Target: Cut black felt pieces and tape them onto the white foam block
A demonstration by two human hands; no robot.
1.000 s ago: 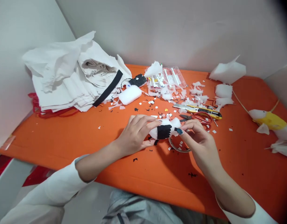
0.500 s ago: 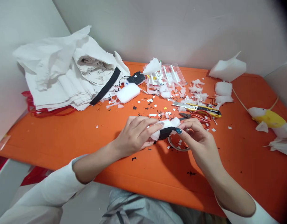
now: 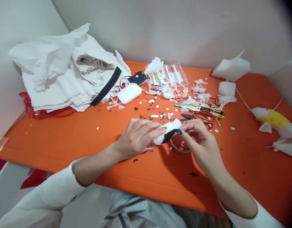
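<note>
Both my hands hold a small white foam figure (image 3: 168, 128) with a black band just above the orange table (image 3: 65, 136). My left hand (image 3: 136, 137) is wrapped over its left end, fingers closed on it. My right hand (image 3: 199, 142) pinches the right end between thumb and fingers, one blue-painted nail showing. A ring of clear tape (image 3: 180, 148) lies under my right hand. Red-handled scissors (image 3: 203, 117) and a yellow utility knife (image 3: 203, 109) lie just behind my hands.
A heap of white paper sheets (image 3: 58, 76) with a black strip fills the back left. A white foam block (image 3: 129, 93), a clear marker case (image 3: 169, 74), foam scraps (image 3: 228, 90) and a yellow and white foam figure (image 3: 273, 120) lie behind and to the right.
The foam figure has turned in my hands, so less of its black band shows. The view has shifted a little; my hands stay in the same place.
</note>
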